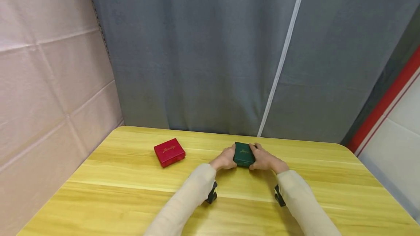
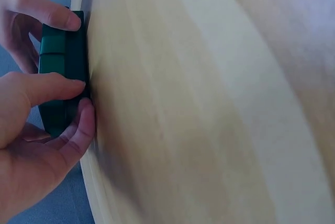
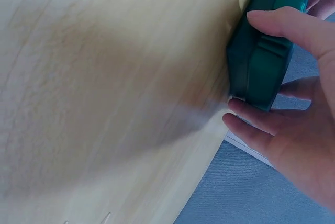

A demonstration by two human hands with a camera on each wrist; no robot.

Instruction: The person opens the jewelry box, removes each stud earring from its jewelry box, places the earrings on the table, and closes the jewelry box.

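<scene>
A green jewelry box [image 1: 244, 156] with gold lettering sits on the wooden table, its lid down. At its left side my left hand [image 1: 227, 158] grips it, and my right hand [image 1: 263, 158] holds the opposite side. In the left wrist view the thumb of my left hand [image 2: 36, 130] lies on the front of the green box [image 2: 52, 43], with fingers around the end. The right wrist view has the thumb of my right hand [image 3: 298, 135] across the front of the box [image 3: 256, 75] and fingers at its end. A red jewelry box [image 1: 169, 152] lies closed farther left, untouched.
The light wooden table [image 1: 131, 199] has rounded far corners. A grey curtain [image 1: 203, 54] hangs right behind its far edge. Pale pink cloth [image 1: 49, 101] covers the left side, and a red and white panel [image 1: 387, 105] stands at the right.
</scene>
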